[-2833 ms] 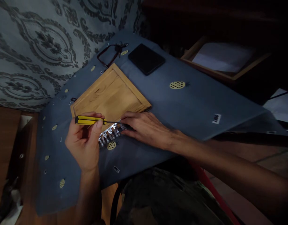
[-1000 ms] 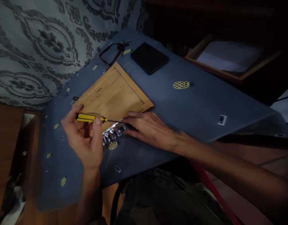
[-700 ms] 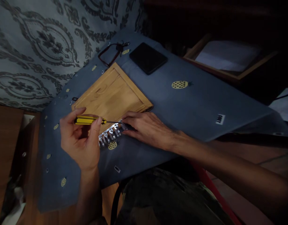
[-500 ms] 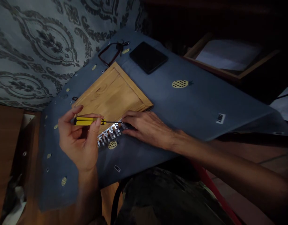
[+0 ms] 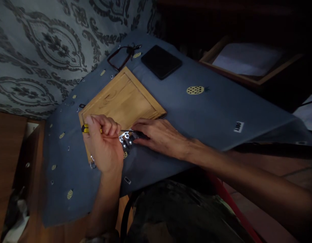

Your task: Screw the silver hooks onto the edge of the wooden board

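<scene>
Left hand is closed in a fist round the screwdriver, yellow-black butt poking out behind the thumb. Shaft runs roughly level toward the right hand, so the fist can twist while the other hand guides. Right fingers are bent in at the end of the metal hook rail, probably to steady rail and tip together. Can't tell from here if they actually pinch anything; contact is hidden.

Rail sits along the near edge of the framed wooden board, partly behind the left hand. Board lies flat on the pineapple-print tablecloth, skewed, that edge facing the person, presumably for reach. Table gives it backing.

Farther back: eyeglasses with what look like keys beside them, and a flat black device, likely parked out of the elbows' way. Beyond: open drawer with paper, patterned curtain or wall covering.
</scene>
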Demonstrator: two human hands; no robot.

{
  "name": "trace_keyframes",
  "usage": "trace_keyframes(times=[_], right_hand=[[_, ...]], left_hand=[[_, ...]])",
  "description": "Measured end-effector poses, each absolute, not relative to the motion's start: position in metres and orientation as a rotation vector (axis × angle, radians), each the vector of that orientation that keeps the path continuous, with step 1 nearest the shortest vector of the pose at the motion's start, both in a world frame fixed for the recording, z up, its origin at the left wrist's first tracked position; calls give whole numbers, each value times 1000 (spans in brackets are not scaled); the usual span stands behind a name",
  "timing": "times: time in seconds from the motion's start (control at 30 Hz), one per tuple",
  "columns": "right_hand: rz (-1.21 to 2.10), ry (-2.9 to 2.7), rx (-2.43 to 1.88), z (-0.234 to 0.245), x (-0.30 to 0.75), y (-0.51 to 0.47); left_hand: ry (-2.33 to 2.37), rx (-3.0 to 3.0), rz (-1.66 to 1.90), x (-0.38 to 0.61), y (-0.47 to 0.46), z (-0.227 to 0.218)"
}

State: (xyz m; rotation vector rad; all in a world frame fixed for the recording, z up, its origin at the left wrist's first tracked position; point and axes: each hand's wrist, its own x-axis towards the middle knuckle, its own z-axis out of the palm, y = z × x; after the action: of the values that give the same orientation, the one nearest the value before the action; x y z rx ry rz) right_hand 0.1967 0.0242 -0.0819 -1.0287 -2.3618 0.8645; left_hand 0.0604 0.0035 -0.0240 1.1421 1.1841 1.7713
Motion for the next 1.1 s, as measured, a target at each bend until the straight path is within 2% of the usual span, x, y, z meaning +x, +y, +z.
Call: trace_keyframes(times=[0.2, 0.57, 0.7, 0.9, 1.1], right_hand=[[841, -2363, -1035, -82, 196, 24], [870, -2348, -1028, -80, 197, 24], [889, -2355, -1017, -80, 196, 25], [920, -2346, -1012, -78, 197, 25], [921, -2341, -989, -80, 198, 26]], left_hand=[[1178, 1119, 1691, 64, 16, -17], [1011, 1348, 1270, 44, 28, -13], [992, 1392, 1262, 44, 26, -14], [1293, 1612, 1351, 34, 17, -16], [1804, 1897, 1145, 22, 4, -7]])
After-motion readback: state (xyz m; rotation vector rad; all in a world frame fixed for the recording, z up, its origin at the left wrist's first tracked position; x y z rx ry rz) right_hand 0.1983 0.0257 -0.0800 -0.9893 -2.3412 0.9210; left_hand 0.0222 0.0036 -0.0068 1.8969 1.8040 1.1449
